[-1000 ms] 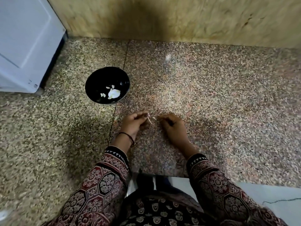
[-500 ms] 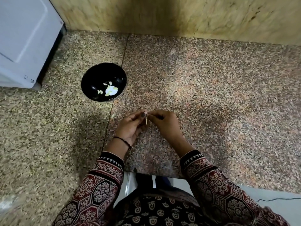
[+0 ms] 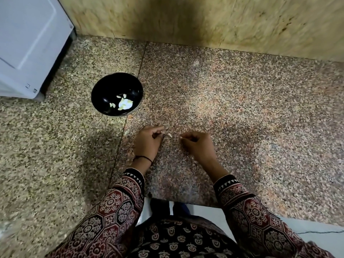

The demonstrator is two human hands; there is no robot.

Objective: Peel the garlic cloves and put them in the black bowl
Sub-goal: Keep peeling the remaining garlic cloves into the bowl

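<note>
Hands that met on the garlic clove [image 3: 169, 135] have parted: the left grip [image 3: 149, 141] pinches it just over the desk [image 3: 242, 108], the right grip [image 3: 198, 145] pinches a pale scrap of skin [image 3: 180, 136]. Peeling looks underway; the black bowl [image 3: 104, 86] waits further left

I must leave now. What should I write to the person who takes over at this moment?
Left hand: pinches a garlic clove at its fingertips, over the stone counter.
Right hand: fingers curled, pinching a pale scrap, probably skin.
Black bowl: ahead-left of the hands, a few peeled cloves inside.
Left to do: finish this clove, drop it in the bowl.
</note>
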